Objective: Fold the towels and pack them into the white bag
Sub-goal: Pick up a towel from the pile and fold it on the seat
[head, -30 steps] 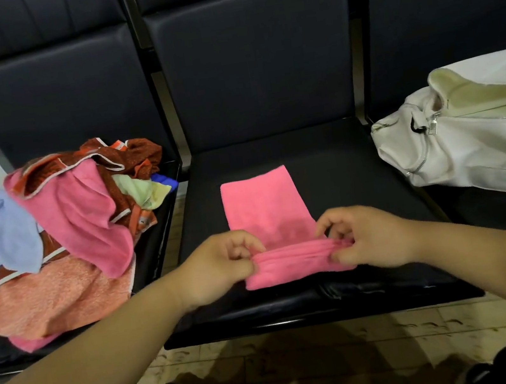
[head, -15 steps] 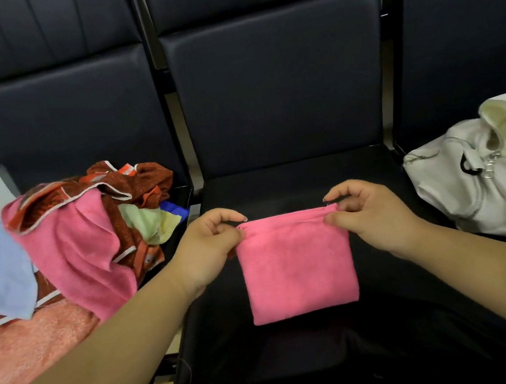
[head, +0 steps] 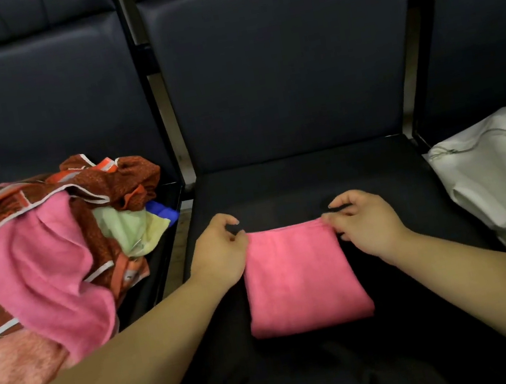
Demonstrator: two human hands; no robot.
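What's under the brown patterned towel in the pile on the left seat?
A large pink towel, a pale green towel and a bit of blue cloth poke out beneath the brown patterned towel. A peach towel lies lowest. Anything deeper is covered.

Folded pink towel [head: 303, 279] flat on seat [head: 280, 184]

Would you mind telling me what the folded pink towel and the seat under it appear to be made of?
The folded pink towel: soft, matte microfibre or terry, by its fine fuzzy nap. The seat: probably black leatherette, smooth with a faint sheen.
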